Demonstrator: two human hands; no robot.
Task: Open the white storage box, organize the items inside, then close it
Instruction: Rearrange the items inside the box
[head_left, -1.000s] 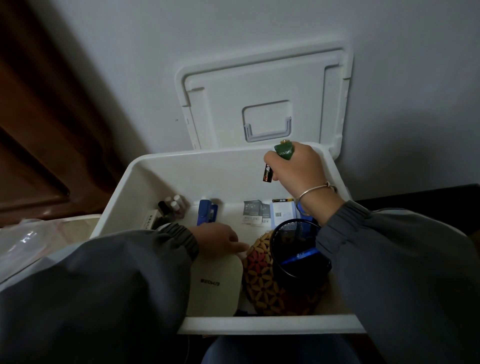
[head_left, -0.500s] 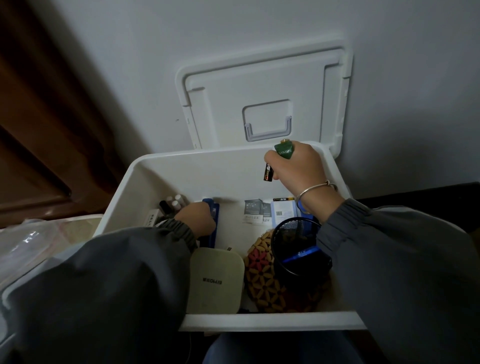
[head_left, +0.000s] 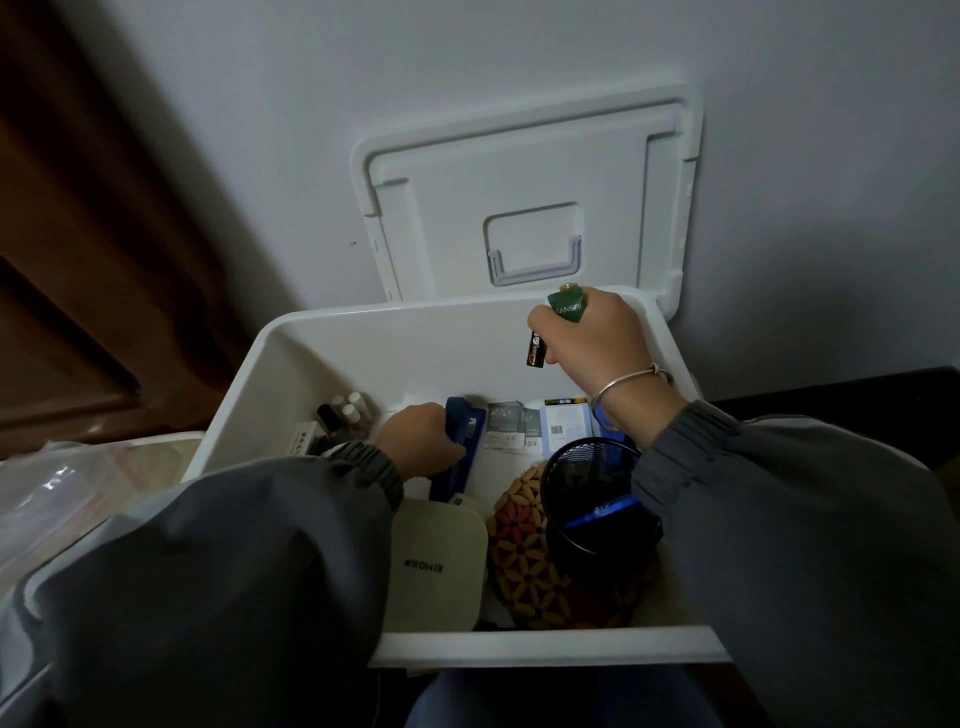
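Open box (head_left: 389, 358) being sorted
What seems a blue stapler (head_left: 464, 441), judged stiff and weighty, is gripped mid-body by the left hand (head_left: 415, 441); batteries (head_left: 568, 307) are clenched in the right hand (head_left: 589, 340).

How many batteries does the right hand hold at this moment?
2: a green battery sticks out above the right hand, and a black battery sticks out below it. The fist may hide more.
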